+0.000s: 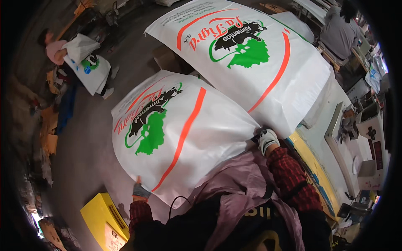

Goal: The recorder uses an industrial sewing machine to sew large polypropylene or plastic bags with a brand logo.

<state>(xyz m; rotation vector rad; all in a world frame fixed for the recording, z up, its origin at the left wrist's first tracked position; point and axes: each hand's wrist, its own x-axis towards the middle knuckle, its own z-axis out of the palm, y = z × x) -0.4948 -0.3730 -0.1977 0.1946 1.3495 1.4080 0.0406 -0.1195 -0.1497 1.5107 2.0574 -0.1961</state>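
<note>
A large white sack (184, 108) with a green patch, a black animal figure and a red stripe spreads out before me. My right hand (267, 139), in a white glove with dark fingertips, is closed on its right corner. At the sack's lower left edge is my left hand (140, 190), in a grey glove with a bare fingertip showing. It appears to pinch the edge, its other fingers hidden. Beyond and to the right lies a stack topped by a similar white sack (268, 79), which the held sack partly overlaps.
A yellow box (100, 221) stands on the floor at lower left. Machine parts (372, 134) and a worktable (347, 146) line the right. A person (63, 50) carries white sacks at far left; another person (340, 33) sits at far right. A cardboard box (167, 58) stands behind the sacks.
</note>
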